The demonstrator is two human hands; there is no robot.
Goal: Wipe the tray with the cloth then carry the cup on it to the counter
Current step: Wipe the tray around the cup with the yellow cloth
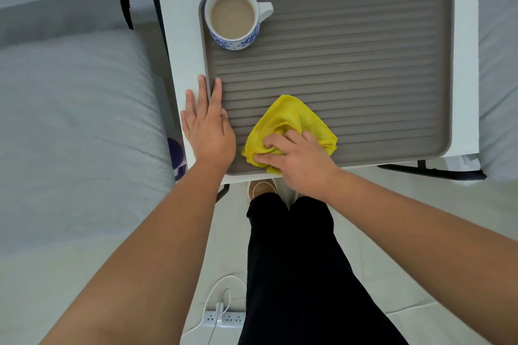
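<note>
Hiding cloth (291, 123) near edge, right hand (297, 159); tray (364, 50) corner covered.

Yellow cloth (291, 123), grey ribbed tray (364, 64), blue-white floral cup (234, 17).

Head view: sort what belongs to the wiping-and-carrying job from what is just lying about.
Job:
tray
yellow cloth, bunched under the right hand
cup, full, at the tray's far left corner
left hand, flat on the tray's left rim

Lying about:
power strip
white cable
grey cushion
</note>
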